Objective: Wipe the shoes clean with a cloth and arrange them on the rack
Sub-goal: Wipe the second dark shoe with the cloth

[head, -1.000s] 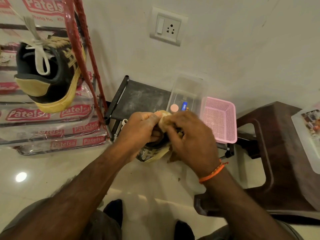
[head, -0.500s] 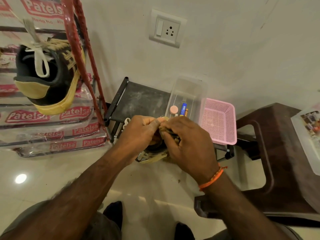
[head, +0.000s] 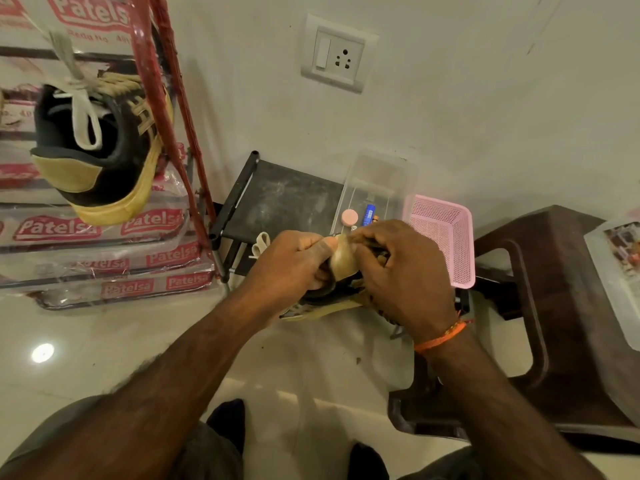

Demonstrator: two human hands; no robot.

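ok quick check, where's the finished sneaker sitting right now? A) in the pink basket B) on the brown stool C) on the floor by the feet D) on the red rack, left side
D: the black and tan sneaker sits on the red rack at the left, while both hands, left hand and right hand, hold the other shoe lower down.

Pink mesh basket [head: 446, 233] beside clear plastic box [head: 377, 188] on dark low stand [head: 280, 199]; wall socket [head: 338, 53] above.

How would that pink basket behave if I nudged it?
The pink basket looks like thin perforated plastic, so probably light and easy to slide. It seems to overhang the black stand, so a push might tip it off. It looks empty.
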